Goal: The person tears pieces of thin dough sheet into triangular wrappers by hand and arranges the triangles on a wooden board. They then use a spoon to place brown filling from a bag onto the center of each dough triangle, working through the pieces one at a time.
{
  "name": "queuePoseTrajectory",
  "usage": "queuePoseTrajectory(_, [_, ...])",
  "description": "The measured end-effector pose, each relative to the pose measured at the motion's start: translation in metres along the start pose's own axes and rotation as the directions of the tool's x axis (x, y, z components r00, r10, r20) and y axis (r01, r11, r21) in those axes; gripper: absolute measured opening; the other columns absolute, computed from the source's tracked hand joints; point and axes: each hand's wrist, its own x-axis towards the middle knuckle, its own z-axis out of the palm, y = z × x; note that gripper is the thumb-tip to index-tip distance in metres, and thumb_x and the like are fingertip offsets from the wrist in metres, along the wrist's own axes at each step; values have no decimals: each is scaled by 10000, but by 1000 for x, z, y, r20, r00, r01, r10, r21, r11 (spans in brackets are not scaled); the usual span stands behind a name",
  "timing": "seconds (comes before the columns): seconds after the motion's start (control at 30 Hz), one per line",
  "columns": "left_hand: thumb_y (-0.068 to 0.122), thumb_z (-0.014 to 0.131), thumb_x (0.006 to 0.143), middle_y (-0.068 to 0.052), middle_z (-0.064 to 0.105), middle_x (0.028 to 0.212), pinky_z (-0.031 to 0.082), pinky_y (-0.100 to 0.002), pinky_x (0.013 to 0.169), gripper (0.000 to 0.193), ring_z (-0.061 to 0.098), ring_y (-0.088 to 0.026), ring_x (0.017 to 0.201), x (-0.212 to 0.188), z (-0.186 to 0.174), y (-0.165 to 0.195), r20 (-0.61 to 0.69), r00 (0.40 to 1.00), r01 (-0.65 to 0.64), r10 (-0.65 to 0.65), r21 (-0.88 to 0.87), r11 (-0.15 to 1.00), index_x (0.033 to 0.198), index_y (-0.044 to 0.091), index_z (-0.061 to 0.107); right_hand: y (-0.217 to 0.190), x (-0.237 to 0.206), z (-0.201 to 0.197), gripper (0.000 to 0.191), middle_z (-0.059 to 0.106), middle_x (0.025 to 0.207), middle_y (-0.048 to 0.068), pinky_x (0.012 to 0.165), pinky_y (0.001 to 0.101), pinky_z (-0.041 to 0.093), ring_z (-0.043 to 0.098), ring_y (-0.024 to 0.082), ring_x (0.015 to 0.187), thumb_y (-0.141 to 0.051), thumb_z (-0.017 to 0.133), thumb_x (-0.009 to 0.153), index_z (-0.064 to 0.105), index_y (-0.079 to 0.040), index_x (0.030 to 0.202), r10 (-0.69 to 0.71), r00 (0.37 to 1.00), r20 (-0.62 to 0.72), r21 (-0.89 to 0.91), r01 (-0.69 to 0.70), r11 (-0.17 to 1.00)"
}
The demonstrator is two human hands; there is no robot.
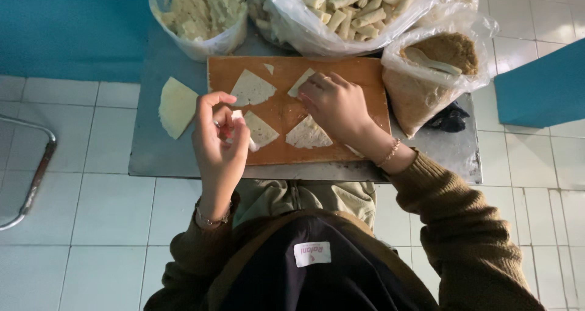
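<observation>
A wooden cutting board lies on a small grey table. Several pale triangular pastry sheets are spread on the board. My left hand is raised at the board's left edge, fingers pinched on a small white rolled piece. My right hand rests on the board, its fingertips pressing the corner of one sheet; another sheet lies just under the wrist.
A stack of pale sheets sits left of the board. At the back stand plastic bags of cut strips and rolled sticks. A bag of brown crumbs with a spoon is at the right. White tiled floor surrounds the table.
</observation>
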Motion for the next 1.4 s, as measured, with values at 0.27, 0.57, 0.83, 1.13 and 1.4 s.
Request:
queuePoseTrajectory(0.27, [-39,561,1013,10,507,952,382,-199,733,318,457,-46,832,-1,6,-12,65,996,82,-63,-358,930,1301,65,471,-2,-7,-31,133,748,1150,29,733,369,577,710,251,887,-178,732,935,752,-109,1047,89,977,191,261,-138,955])
queuePoseTrajectory(0.57, [-28,580,982,-8,551,1140,419,-186,698,383,507,-23,875,-10,19,-18,164,986,76,-11,-397,915,1327,61,441,-36,-15,-74,184,730,1206,100,941,358,583,724,279,1111,-53,776,901,747,-72,1082,105,994,29,501,-106,859])
queuePoseTrajectory(0.83, [-52,572,919,-55,546,1030,493,-270,772,403,558,-120,885,-21,10,-24,372,922,149,109,-600,786,1257,76,394,-35,-24,-81,265,730,1226,83,1006,349,573,720,266,1169,-82,800,900,737,-55,1156,145,988,55,580,-149,800])
queuePoseTrajectory(1.13, [-39,559,921,11,455,828,506,-392,796,341,457,-127,675,-15,17,-28,287,925,67,248,-768,637,1193,90,398,-3,-10,-29,326,663,1161,103,881,425,516,628,333,1081,-217,792,849,693,-65,1120,193,960,203,162,-228,960])
queuePoseTrajectory(1.4, [-85,519,879,6,381,841,557,-416,876,371,462,-90,709,-10,14,-24,111,975,-54,194,-723,688,1206,66,425,8,-10,-19,98,666,1011,77,779,420,539,663,308,939,-151,747,877,687,-82,912,201,943,266,254,-270,929])
